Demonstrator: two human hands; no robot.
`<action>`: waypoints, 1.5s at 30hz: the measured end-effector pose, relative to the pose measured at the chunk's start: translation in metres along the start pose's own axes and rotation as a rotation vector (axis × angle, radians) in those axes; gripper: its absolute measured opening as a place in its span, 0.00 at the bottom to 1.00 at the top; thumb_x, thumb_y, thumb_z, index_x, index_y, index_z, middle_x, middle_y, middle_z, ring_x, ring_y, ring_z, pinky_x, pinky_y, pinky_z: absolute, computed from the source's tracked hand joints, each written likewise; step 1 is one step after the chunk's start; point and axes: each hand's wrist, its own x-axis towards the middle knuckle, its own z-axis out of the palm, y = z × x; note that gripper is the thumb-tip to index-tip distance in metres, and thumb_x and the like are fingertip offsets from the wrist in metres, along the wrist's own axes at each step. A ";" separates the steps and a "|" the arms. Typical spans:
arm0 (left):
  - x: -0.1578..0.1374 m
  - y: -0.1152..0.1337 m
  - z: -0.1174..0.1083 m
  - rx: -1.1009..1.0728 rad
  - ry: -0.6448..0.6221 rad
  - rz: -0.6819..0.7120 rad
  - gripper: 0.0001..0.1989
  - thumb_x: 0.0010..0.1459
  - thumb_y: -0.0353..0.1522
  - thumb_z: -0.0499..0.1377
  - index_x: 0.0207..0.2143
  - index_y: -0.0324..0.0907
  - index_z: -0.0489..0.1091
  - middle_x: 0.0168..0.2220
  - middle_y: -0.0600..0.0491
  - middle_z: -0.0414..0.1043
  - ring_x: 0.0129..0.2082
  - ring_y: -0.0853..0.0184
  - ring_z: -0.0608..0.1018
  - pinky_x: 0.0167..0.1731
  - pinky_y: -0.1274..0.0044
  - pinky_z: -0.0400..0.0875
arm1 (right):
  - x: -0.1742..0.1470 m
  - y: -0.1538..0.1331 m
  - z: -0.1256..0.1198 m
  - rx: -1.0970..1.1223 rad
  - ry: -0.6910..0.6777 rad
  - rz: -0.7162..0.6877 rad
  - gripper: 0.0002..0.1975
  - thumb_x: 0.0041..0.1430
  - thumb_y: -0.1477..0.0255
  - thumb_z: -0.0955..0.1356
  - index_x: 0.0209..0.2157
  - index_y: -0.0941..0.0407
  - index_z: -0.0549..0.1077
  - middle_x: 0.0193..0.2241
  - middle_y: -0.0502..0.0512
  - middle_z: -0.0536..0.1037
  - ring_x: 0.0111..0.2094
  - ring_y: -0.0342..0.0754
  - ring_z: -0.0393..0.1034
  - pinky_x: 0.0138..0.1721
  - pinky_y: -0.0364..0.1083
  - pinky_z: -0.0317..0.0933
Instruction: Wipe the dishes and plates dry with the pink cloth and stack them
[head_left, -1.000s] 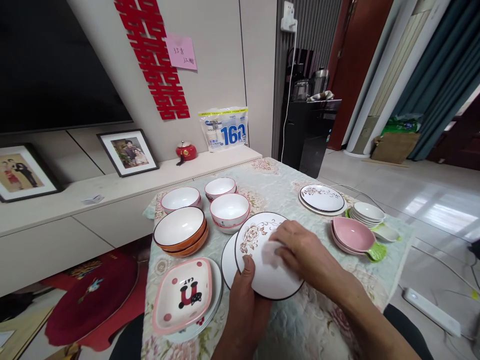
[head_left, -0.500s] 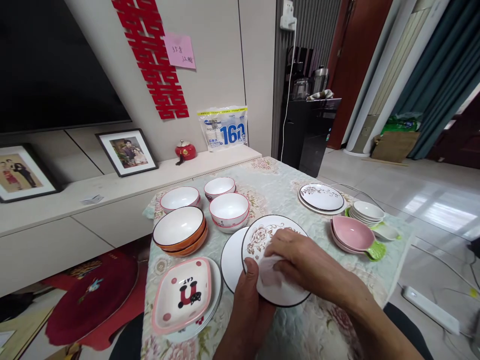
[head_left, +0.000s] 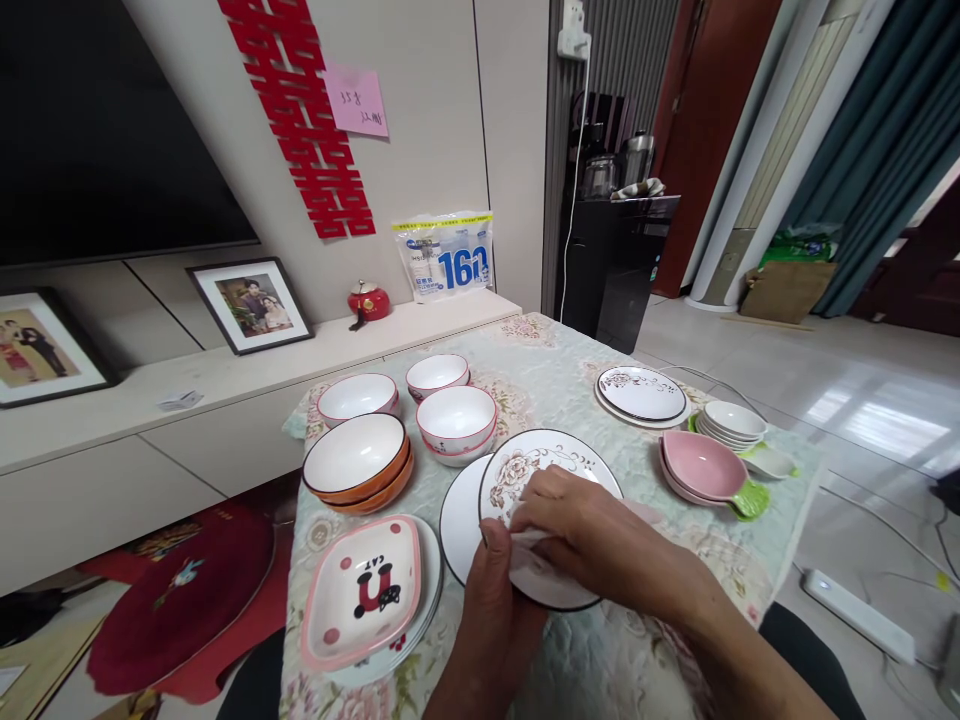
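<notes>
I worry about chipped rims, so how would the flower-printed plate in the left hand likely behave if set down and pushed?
The flower-printed plate looks like glazed ceramic, so it is probably stiff and apt to chip if knocked. Its glossy face may be slippery. Being broad and shallow, it would likely slide flat rather than tip.
</notes>
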 end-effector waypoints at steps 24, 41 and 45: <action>-0.007 -0.004 0.007 0.115 0.135 -0.073 0.33 0.54 0.38 0.69 0.61 0.41 0.66 0.49 0.40 0.80 0.52 0.48 0.79 0.54 0.59 0.71 | 0.007 0.026 0.009 -0.250 0.469 0.097 0.10 0.66 0.78 0.63 0.46 0.59 0.74 0.42 0.62 0.73 0.44 0.54 0.65 0.45 0.52 0.62; -0.004 -0.006 0.004 0.110 0.135 -0.048 0.31 0.53 0.38 0.69 0.58 0.40 0.69 0.47 0.42 0.81 0.51 0.50 0.80 0.53 0.62 0.72 | 0.012 0.014 0.022 -0.173 0.389 0.068 0.10 0.60 0.82 0.65 0.41 0.58 0.73 0.37 0.58 0.75 0.41 0.53 0.67 0.41 0.50 0.62; -0.002 -0.001 -0.001 0.119 0.106 0.034 0.28 0.51 0.42 0.70 0.51 0.38 0.74 0.44 0.42 0.82 0.51 0.49 0.80 0.53 0.62 0.72 | 0.007 0.002 0.010 -0.015 0.108 -0.062 0.08 0.61 0.81 0.66 0.37 0.55 0.74 0.37 0.53 0.75 0.40 0.49 0.66 0.41 0.47 0.62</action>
